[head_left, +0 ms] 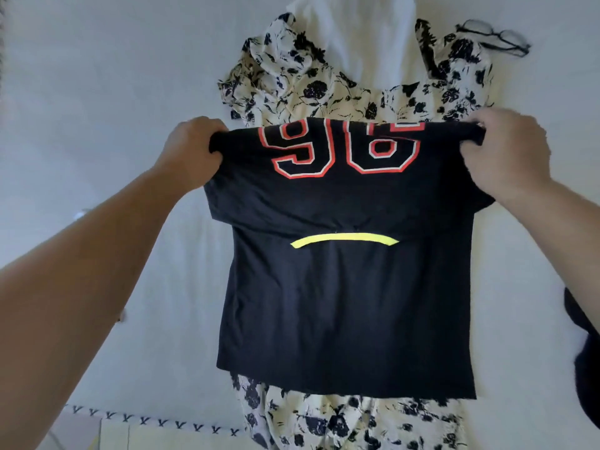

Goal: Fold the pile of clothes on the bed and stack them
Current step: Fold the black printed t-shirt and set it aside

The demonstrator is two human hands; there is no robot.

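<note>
Here, a cream dress with black floral print (324,89) lies crumpled under and beyond the soft black T-shirt with red-outlined numerals (344,287); black-framed glasses (493,37) rest beyond it on the white bed (97,92). Left hand (191,151) and right hand (509,151), arms outstretched, pinch the shirt's far corners with curled fingers.

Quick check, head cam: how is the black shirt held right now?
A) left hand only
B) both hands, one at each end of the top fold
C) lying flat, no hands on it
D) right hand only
B: the left hand and right hand each grip one end of the black shirt at its folded top edge.
</note>
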